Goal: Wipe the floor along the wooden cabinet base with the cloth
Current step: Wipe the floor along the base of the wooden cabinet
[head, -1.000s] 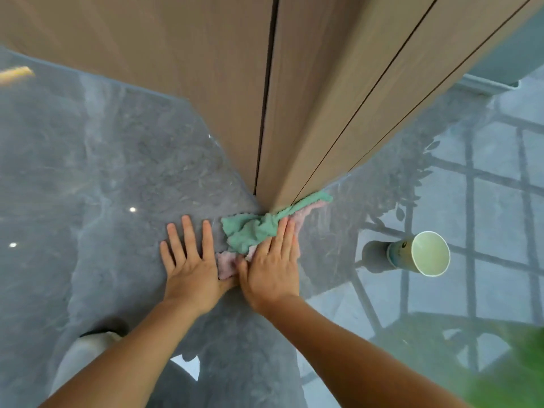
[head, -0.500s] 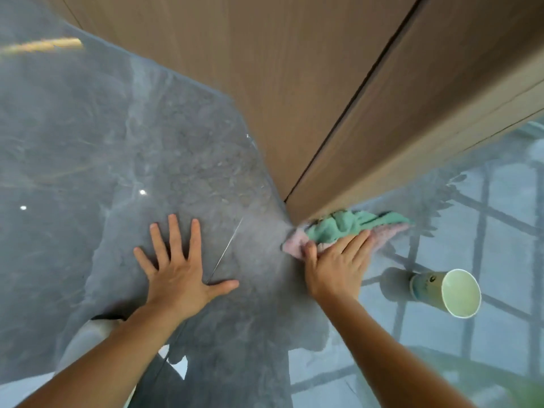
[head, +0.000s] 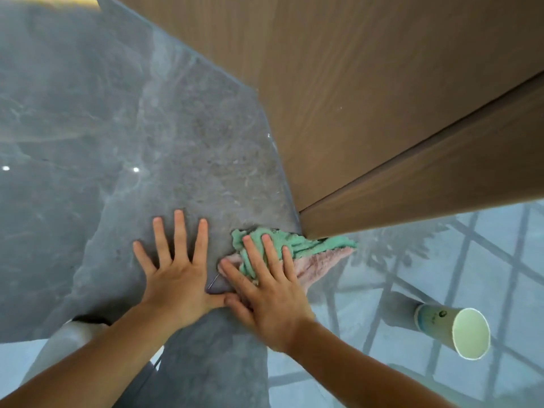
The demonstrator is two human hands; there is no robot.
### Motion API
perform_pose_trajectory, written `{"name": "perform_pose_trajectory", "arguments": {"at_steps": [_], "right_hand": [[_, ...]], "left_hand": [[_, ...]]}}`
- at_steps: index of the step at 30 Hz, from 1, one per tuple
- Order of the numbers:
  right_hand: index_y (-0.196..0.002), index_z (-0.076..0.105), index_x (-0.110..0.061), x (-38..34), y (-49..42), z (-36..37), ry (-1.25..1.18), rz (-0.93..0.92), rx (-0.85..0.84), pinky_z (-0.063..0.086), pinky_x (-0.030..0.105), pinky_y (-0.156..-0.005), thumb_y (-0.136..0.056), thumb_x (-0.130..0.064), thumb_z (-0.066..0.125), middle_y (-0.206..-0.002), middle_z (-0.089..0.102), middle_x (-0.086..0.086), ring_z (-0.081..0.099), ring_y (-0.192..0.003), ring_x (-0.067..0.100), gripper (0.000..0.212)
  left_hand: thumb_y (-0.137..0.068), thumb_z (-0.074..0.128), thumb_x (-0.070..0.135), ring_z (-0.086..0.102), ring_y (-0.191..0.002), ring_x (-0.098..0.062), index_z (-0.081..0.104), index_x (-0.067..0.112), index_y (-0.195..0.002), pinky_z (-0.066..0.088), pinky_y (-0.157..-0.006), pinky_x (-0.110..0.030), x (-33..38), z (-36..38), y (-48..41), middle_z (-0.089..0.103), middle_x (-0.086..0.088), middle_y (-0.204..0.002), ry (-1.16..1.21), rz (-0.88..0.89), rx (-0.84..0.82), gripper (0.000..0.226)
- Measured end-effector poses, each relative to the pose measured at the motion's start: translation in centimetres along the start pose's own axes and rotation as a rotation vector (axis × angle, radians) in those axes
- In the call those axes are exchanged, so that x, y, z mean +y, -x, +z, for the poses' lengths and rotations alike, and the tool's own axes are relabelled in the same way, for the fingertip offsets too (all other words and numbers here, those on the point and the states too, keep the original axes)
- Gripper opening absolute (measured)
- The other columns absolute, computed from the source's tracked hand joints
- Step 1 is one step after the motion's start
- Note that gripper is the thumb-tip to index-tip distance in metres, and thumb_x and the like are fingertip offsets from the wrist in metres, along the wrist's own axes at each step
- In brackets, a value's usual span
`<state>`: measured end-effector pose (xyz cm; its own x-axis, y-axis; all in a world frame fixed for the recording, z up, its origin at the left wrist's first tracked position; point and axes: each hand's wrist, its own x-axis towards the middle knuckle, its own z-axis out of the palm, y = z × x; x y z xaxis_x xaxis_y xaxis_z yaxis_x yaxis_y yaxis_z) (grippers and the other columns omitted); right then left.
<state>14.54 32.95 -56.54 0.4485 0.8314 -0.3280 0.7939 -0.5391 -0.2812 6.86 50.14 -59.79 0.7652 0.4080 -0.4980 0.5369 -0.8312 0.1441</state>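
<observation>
- Both hands lie flat on the floor [head: 88, 201] just in front of the cabinet corner [head: 300, 228], with bare forearms reaching in from the near edge of the view.
- The left hand [head: 179, 278] is spread wide, palm down on bare grey stone, fingers fanned and pointing away from the person; it holds nothing and sits to the left of the cabinet corner.
- Its thumb touches, or very nearly touches, the thumb side of the right hand [head: 270, 293].
- The right hand is also open and flat, fingers extended, pressing down on the cloth [head: 312, 254] rather than gripping it.
- The cloth is crumpled, green on top and pink underneath, and lies on the floor right at the foot of the cabinet corner, its far edge touching the wooden base.
- A tail of the cloth stretches to the right along the bottom edge of the cabinet's right face, out from under the fingers.
- A pale green paper cup [head: 453, 331] stands on the floor to the right of the cabinet corner, well apart from the cloth and nearer the person, its open mouth showing.
- The floor is glossy dark grey marble-look stone; to the right of the corner it mirrors a window grid and foliage.
- The wooden cabinet [head: 368, 98] rises beyond the hands, its two brown faces meeting at the corner, with a dark seam running across the right face.
- Two small bright light reflections show on the floor far to the left of the corner.
</observation>
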Motion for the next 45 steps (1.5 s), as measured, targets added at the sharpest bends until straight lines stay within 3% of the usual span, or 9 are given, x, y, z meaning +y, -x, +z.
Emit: {"name": "perform_pose_trajectory", "arguments": {"at_steps": [2,7,11,16,23,27,33,41,45], "right_hand": [[-0.153,0.018,-0.044,1.7,-2.3,0.2,0.061,0.010,0.032,0.004,0.062,-0.120,-0.097,-0.063,0.027,-0.168,0.002,0.008,-0.008,-0.152,0.038,0.060],[-0.157,0.004,-0.032,2.7,-15.4,-3.5,-0.001,0.330,0.149,-0.006,0.054,-0.122,-0.097,-0.059,0.019,-0.167,-0.007,0.013,-0.015,-0.151,0.037,0.067],[-0.157,0.005,-0.030,3.3,-20.0,-5.8,-0.021,0.305,0.130,-0.008,0.050,-0.123,-0.099,-0.057,0.019,-0.167,-0.007,0.011,-0.015,-0.152,0.035,0.066],[-0.158,0.006,-0.025,2.1,-11.5,-2.8,-0.017,0.234,0.164,0.001,0.050,-0.124,-0.099,-0.058,0.021,-0.167,-0.001,0.012,-0.008,-0.153,0.033,0.069],[-0.156,0.023,-0.023,-3.4,2.9,3.8,-0.048,0.369,0.057,0.016,0.055,-0.118,-0.099,-0.060,0.026,-0.164,0.017,0.014,0.011,-0.151,0.040,0.068],[-0.158,0.014,-0.022,-0.8,-5.2,0.0,-0.036,0.218,0.102,0.003,0.052,-0.124,-0.102,-0.053,0.022,-0.167,0.003,0.012,-0.003,-0.153,0.035,0.065],[-0.158,0.004,-0.026,3.1,-19.6,-6.8,-0.128,0.312,0.000,-0.009,0.048,-0.122,-0.101,-0.053,0.014,-0.168,-0.008,0.008,-0.013,-0.152,0.033,0.064],[-0.155,0.018,-0.037,0.7,-0.7,2.6,-0.001,0.185,0.189,0.011,0.053,-0.123,-0.102,-0.051,0.030,-0.166,0.017,0.006,0.007,-0.153,0.033,0.056],[-0.153,0.026,-0.040,5.7,4.4,3.6,0.123,0.081,0.172,0.012,0.051,-0.123,-0.102,-0.049,0.034,-0.163,0.028,0.002,0.015,-0.152,0.031,0.053]], "left_hand": [[-0.036,0.025,0.102,-0.043,-0.133,-0.043,-0.038,0.026,-0.141,-0.010,-0.104,-0.075,0.3,-0.1,0.0,-0.045,-0.014,-0.149,-0.003,0.005,0.007,0.144],[-0.036,0.015,0.104,-0.036,-0.138,-0.045,-0.034,0.025,-0.143,-0.009,-0.105,-0.075,0.3,0.0,-0.1,-0.040,-0.014,-0.153,-0.030,-0.015,0.032,0.142],[-0.034,0.018,0.105,-0.036,-0.138,-0.044,-0.029,0.025,-0.146,-0.009,-0.106,-0.075,0.3,-0.2,-0.1,-0.037,-0.014,-0.154,-0.014,-0.017,0.016,0.145],[-0.035,0.018,0.105,-0.040,-0.136,-0.042,-0.034,0.027,-0.143,-0.011,-0.106,-0.074,0.1,-0.2,-0.1,-0.044,-0.012,-0.151,0.002,-0.021,0.007,0.143],[-0.034,0.019,0.103,-0.042,-0.133,-0.045,-0.035,0.024,-0.142,-0.016,-0.101,-0.073,-0.2,-0.3,-0.2,-0.046,-0.015,-0.149,-0.017,0.000,-0.019,0.145],[-0.034,0.018,0.104,-0.050,-0.128,-0.042,-0.042,0.027,-0.138,-0.016,-0.102,-0.073,-0.2,-0.5,-0.2,-0.054,-0.012,-0.143,0.018,-0.009,-0.041,0.142],[-0.033,0.019,0.105,-0.046,-0.131,-0.043,-0.038,0.027,-0.140,-0.014,-0.105,-0.075,0.1,-1.5,0.0,-0.052,-0.012,-0.145,0.021,-0.020,-0.095,0.144],[-0.031,0.018,0.106,-0.051,-0.127,-0.040,-0.041,0.029,-0.138,-0.010,-0.105,-0.075,-0.2,-1.4,-0.2,-0.053,-0.009,-0.144,0.029,-0.028,-0.115,0.144],[-0.031,0.020,0.107,-0.055,-0.124,-0.038,-0.045,0.030,-0.135,-0.014,-0.104,-0.073,0.3,-2.1,0.1,-0.056,-0.008,-0.141,0.020,-0.030,-0.155,0.144]]}}
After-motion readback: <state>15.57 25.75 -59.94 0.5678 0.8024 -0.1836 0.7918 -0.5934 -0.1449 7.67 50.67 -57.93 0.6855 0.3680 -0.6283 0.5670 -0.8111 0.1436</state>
